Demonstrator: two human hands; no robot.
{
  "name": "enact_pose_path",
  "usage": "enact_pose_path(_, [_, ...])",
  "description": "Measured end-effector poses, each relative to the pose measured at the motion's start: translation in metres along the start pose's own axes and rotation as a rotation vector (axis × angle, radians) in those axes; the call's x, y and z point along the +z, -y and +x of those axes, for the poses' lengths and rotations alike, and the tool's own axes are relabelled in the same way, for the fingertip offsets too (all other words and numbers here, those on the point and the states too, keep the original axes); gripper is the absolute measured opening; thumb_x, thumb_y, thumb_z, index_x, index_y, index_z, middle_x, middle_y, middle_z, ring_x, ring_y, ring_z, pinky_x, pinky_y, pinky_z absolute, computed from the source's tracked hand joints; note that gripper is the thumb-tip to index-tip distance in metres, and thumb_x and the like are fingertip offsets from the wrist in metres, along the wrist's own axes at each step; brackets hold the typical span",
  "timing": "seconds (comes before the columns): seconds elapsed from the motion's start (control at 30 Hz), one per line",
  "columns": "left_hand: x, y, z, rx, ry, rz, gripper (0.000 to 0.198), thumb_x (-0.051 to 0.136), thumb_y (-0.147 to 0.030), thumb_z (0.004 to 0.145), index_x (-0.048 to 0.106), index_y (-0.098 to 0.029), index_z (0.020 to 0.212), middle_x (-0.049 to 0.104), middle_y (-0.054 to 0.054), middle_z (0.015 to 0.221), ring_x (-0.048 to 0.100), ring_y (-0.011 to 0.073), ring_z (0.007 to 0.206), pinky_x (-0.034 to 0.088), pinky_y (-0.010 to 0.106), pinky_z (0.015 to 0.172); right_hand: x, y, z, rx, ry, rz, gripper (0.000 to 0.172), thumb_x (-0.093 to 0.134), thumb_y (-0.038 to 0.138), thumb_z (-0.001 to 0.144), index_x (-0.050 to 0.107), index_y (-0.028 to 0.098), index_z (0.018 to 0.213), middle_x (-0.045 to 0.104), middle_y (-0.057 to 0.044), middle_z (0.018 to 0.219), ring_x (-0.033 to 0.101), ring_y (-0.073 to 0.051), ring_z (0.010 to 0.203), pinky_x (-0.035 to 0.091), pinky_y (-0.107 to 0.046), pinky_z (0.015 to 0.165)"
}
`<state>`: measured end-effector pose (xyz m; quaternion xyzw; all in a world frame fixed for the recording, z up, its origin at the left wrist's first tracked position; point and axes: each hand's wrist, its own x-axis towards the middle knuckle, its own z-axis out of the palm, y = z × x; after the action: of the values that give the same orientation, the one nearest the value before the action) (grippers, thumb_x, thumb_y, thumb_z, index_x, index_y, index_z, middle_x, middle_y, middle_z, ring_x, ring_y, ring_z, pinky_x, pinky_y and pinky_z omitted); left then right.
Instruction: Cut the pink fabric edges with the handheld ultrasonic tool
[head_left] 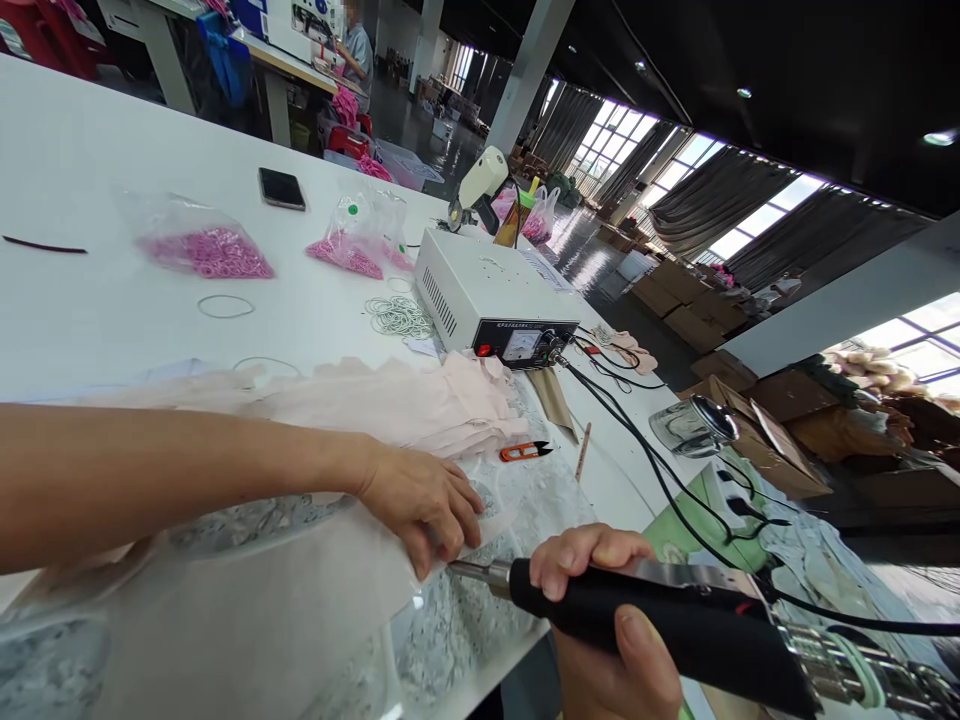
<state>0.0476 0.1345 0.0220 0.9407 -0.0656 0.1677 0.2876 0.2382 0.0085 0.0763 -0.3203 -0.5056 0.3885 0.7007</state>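
Note:
My left hand [431, 505] presses down on a sheet of pale pink fabric [262, 610], its fingers curled together at the fabric's corner. Around a corded hand tool with a black grip [667, 625] my right hand [600, 610] is closed, the thumb below and the fingers over the top. The tool's thin metal tip reaches the fabric's edge, close to my left fingertips. Whether the tip touches the cloth, I cannot tell. Beneath lies a grey marbled mat [450, 640]. Just beyond my left hand is a pile of pale pink fabric pieces [382, 400].
Orange thread snips [525, 451] lie beside the pile. Black cables run across the table from a white control box [495, 290]. Bags of pink pieces [206, 245], rubber bands [397, 317] and a phone [282, 188] lie farther back. A glass mug [690, 427] stands at right.

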Motion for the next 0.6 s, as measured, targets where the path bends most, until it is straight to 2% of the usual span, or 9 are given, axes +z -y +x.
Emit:
enact_pose_path(0.1, [-0.0004,-0.0025,0.0004,-0.034,0.003,-0.014,0.020,0.067,-0.036,0.094,0.072,-0.031,0.076,0.074,-0.001,0.118,0.060,0.0229,0.124,0.038,0.030,0.109,0.0007,0.0008,-0.0004,0.010,-0.035,-0.004,0.019,0.060,0.040,0.078,0.061,0.023,0.085,0.058,0.002,0.068,0.054,-0.014,0.050,0.048,-0.030,0.046])
enact_pose_path(0.2, [0.0015,-0.0034,0.0003,-0.054,0.014,-0.025,0.026,0.061,-0.039,0.098,0.071,-0.030,0.076,0.074,0.000,0.118,0.059,0.0229,0.126,0.036,0.031,0.111,0.0001,0.0012,-0.0001,-0.002,-0.048,-0.013,0.018,0.060,0.040,0.078,0.061,0.023,0.085,0.058,0.002,0.068,0.054,-0.013,0.049,0.048,-0.029,0.045])
enact_pose_path(0.6, [0.0058,0.0004,-0.0023,-0.054,0.015,-0.052,0.021,0.070,-0.040,0.092,0.067,-0.026,0.078,0.072,0.003,0.122,0.056,0.0244,0.130,0.030,0.032,0.114,-0.0046,0.0005,-0.0003,-0.008,-0.036,-0.010,0.018,0.059,0.042,0.079,0.061,0.026,0.086,0.057,0.003,0.067,0.052,-0.014,0.047,0.046,-0.030,0.045])
